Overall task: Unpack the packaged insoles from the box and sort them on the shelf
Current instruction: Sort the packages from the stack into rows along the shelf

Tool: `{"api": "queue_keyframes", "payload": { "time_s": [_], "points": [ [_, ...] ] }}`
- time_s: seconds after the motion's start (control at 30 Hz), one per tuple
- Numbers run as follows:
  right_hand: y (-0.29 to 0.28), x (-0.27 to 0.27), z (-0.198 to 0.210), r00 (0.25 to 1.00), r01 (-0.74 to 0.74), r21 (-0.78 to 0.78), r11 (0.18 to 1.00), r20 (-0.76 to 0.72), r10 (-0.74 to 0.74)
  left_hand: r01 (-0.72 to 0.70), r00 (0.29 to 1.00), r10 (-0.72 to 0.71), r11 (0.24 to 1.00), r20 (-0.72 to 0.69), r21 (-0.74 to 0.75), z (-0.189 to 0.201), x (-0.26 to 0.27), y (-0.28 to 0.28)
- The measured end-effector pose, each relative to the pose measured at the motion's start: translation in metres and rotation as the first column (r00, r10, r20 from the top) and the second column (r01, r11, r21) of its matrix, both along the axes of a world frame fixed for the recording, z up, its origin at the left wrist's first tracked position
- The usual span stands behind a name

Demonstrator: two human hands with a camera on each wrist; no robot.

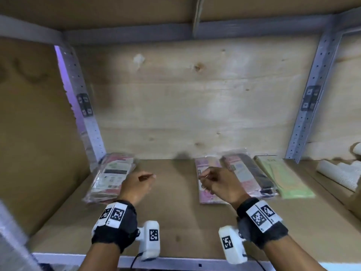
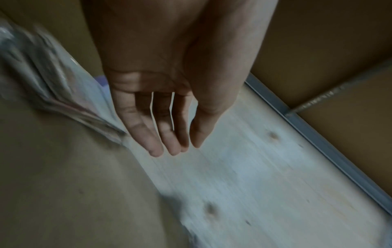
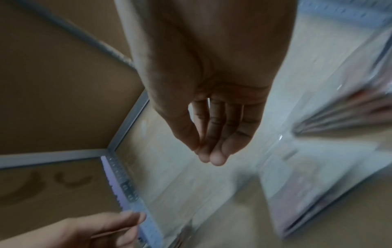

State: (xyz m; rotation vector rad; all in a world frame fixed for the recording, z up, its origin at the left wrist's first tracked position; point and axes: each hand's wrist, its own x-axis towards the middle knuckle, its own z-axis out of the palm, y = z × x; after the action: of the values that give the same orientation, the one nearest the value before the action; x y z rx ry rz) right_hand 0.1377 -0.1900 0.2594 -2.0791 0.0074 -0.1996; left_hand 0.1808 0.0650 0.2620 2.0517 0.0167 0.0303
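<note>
A stack of clear-bagged insole packs [image 1: 110, 178] lies at the shelf's left rear corner, blurred in the left wrist view [image 2: 53, 94]. My left hand [image 1: 139, 181] hovers just right of it with relaxed fingers [image 2: 157, 134], holding nothing. A pink insole pack [image 1: 205, 184] lies mid-right on the shelf board [image 1: 175, 222], beside a pink-and-black pack [image 1: 248, 175] and a green pack [image 1: 283, 177]. Above the pink pack hangs my right hand [image 1: 213, 181], fingers [image 3: 218, 147] loosely together and empty. The packs show blurred at the right of the right wrist view [image 3: 314, 184].
Plywood forms the back wall [image 1: 195, 98], between perforated metal uprights at left [image 1: 82, 106] and right [image 1: 310, 98]. A cardboard panel [image 1: 35, 124] closes the left side. White rolled items [image 1: 341, 175] lie at far right. The shelf's metal front edge [image 1: 175, 261] runs below my wrists.
</note>
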Motion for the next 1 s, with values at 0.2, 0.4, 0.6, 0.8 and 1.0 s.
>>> {"api": "queue_keyframes", "payload": {
  "time_s": [0.2, 0.4, 0.6, 0.8, 1.0],
  "points": [
    [0.098, 0.058, -0.011, 0.958, -0.153, 0.182, 0.971, -0.213, 0.191, -0.134, 0.991, 0.133, 0.987, -0.019, -0.089, 0.008, 0.019, 0.066],
    [0.190, 0.112, -0.012, 0.910, -0.191, 0.167, 0.967, -0.338, 0.238, -0.198, 0.980, 0.199, 0.968, -0.007, -0.157, 0.007, 0.037, 0.110],
    [0.243, 0.146, -0.023, 0.910, -0.282, 0.050, 0.958, -0.301, 0.284, -0.206, 0.978, 0.208, 0.969, 0.000, -0.137, 0.006, 0.033, 0.124],
    [0.254, 0.158, -0.030, 0.894, -0.288, -0.027, 0.957, -0.367, 0.259, -0.233, 0.973, 0.231, 0.966, -0.023, -0.109, 0.004, 0.030, 0.139],
    [0.219, 0.133, -0.027, 0.894, -0.327, 0.014, 0.945, -0.319, 0.314, -0.220, 0.975, 0.219, 0.974, -0.032, -0.049, 0.003, 0.026, 0.135]
  ]
}}
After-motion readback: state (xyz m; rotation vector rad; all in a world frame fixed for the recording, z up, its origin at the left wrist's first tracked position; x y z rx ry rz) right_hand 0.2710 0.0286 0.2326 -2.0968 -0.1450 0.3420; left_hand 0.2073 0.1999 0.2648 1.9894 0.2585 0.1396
